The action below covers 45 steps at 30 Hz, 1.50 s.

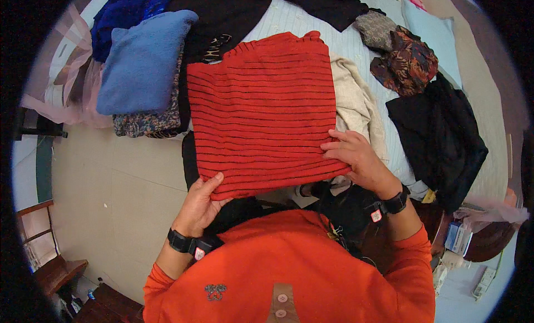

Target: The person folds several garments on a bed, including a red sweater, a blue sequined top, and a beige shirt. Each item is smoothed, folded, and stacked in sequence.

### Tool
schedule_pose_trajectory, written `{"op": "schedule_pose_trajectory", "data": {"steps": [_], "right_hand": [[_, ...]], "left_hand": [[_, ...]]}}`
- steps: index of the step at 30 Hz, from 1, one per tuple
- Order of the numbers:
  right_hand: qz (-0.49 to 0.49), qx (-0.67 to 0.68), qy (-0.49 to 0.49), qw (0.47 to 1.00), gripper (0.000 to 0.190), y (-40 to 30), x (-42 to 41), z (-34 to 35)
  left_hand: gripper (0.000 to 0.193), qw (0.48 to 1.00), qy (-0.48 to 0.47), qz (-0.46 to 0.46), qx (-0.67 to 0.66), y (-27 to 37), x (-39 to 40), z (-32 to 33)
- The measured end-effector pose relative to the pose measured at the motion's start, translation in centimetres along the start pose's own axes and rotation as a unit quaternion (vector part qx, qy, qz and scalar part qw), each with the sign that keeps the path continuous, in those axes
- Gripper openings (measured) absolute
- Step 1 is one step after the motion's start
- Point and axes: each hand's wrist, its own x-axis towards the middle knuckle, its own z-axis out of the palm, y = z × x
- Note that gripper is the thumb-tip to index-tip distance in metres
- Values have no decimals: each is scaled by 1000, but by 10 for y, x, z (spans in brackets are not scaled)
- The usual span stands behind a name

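A red knit garment with black stripes (263,110), folded into a rough square, lies spread before me over the bed's near edge. My left hand (204,202) grips its lower left corner, thumb on top and fingers underneath. At the lower right corner, my right hand (358,160) holds the cloth with its fingers spread over the top; the thumb is hidden. Beige cloth (358,106) shows from beside the garment's right edge. A black garment with a light pattern (221,18) lies just beyond its upper left side.
On the left, a folded blue fleece (144,64) rests on a speckled knit (146,122). Black clothing (438,139) and a patterned brown-orange cloth (413,64) lie on the right of the light bedspread (279,22). A power strip (484,283) is at the lower right.
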Motion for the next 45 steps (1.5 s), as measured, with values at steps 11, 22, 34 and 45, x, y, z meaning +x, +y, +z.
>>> {"op": "schedule_pose_trajectory", "data": {"steps": [11,22,34,45], "right_hand": [[156,316,357,865,41,75,135,-68],[296,489,148,807,62,105,137,2],[213,640,260,691,47,20,56,-49],[239,731,286,572,67,-42,38,-27]], "left_hand": [[24,940,-149,254,-172,105,92,29],[74,997,-27,51,-55,33,139,10],[39,963,-113,153,-193,36,97,58],[29,940,-197,267,-77,127,63,94]]}}
